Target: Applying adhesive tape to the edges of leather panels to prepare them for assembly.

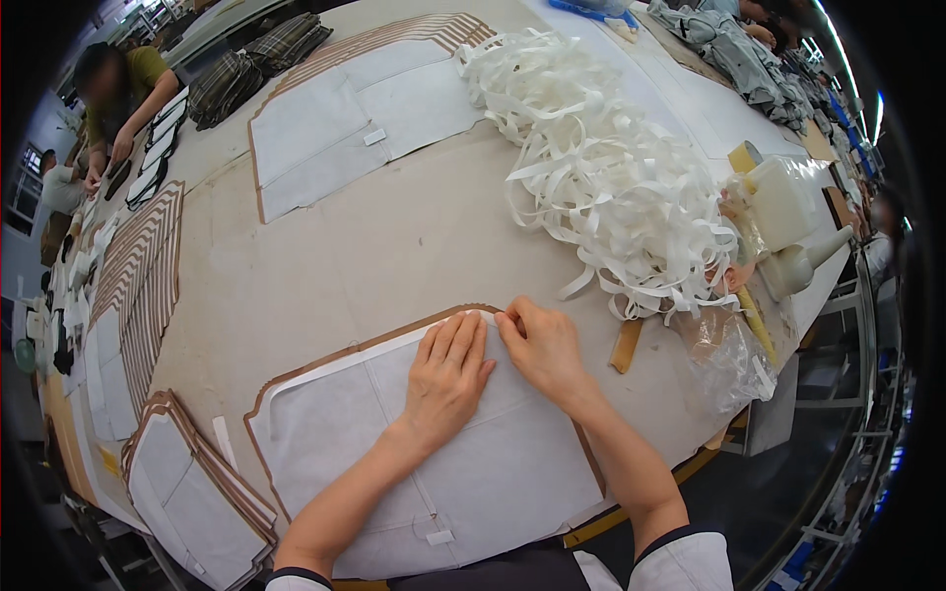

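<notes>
A white-faced fabric panel (pixel 325 453) with a brown edge lies flat before me. White tape (pixel 340 364) runs along its far edge and round the far left corner. My left hand (pixel 448 374) rests on the panel by that edge, fingers stretched out flat over the tape. Beside it, at the far right corner, my right hand (pixel 542 345) is closed in a pinch at the tape's end; its fingertips partly hide what they grip. A small white label (pixel 439 538) sits on the panel's near part.
A tangled heap of white tape (pixel 621 167) lies at the back right, by plastic bottles (pixel 783 202) and a clear bag (pixel 724 355). Stacked panels (pixel 182 483) lie at left, another stack (pixel 365 118) farther back. A person (pixel 128 98) works at the far left.
</notes>
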